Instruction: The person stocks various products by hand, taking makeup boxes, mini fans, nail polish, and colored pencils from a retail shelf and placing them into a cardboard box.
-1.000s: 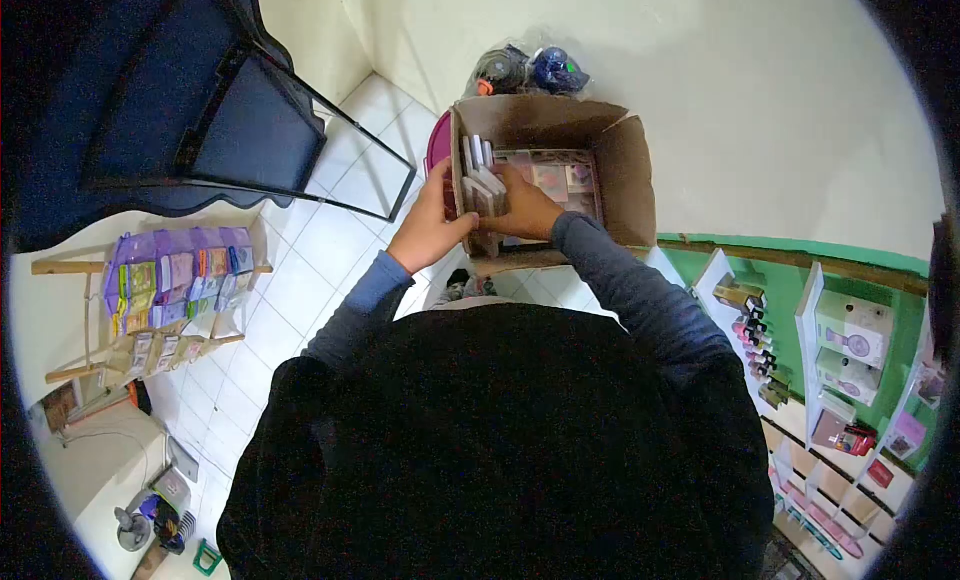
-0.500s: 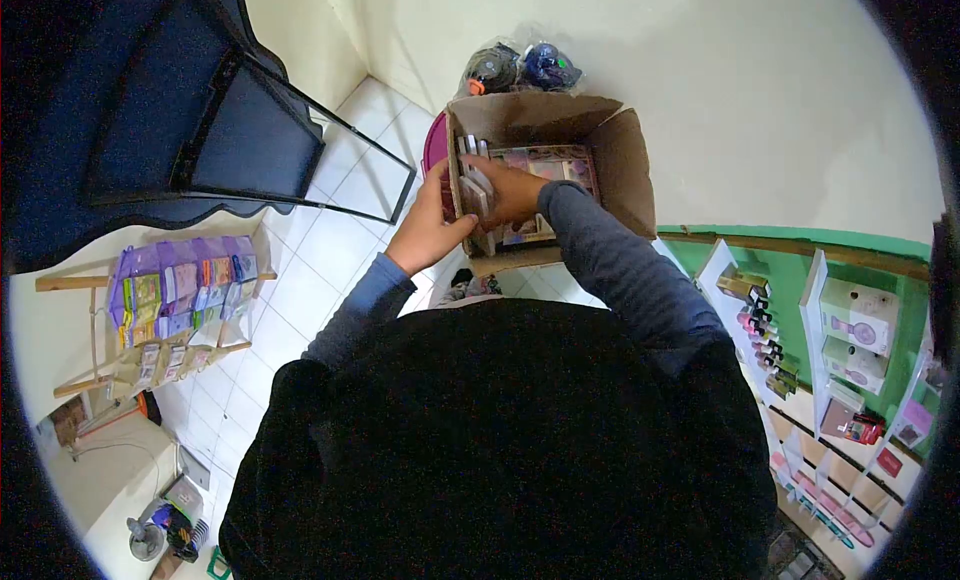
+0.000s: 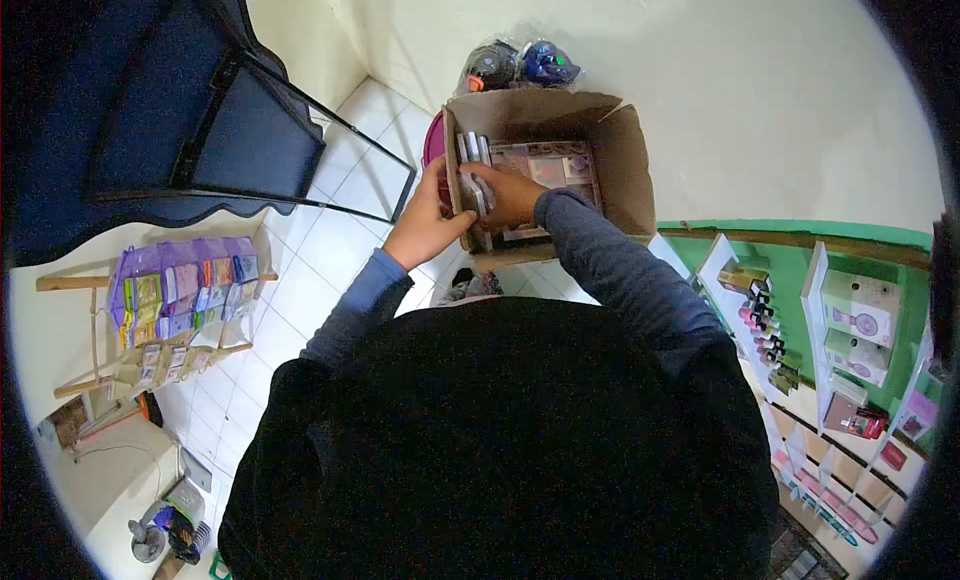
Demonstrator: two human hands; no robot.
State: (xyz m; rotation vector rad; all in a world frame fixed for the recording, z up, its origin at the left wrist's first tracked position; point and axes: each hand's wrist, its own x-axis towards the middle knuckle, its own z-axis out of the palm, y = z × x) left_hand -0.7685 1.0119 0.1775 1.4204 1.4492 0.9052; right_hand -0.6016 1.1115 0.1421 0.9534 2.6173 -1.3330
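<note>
An open cardboard box (image 3: 622,170) stands in front of me, with flat patterned packs (image 3: 545,170) on its bottom and slim white-edged items (image 3: 473,147) upright along its left side. My left hand (image 3: 425,226) grips the box's left wall, its thumb over the near edge. Inside the box, my right hand (image 3: 512,196) is closed around a thin, pale flat item (image 3: 478,193) near the left wall; its fingertips are partly hidden.
Plastic-wrapped bundles (image 3: 520,65) lie behind the box. A dark framed panel (image 3: 255,130) stands at left, above a purple hanging organizer (image 3: 185,287). White shelves (image 3: 813,320) with small goods line the green wall at right.
My right hand has shifted slightly within the box, and more of the patterned packs shows. My left hand stays on the left wall.
</note>
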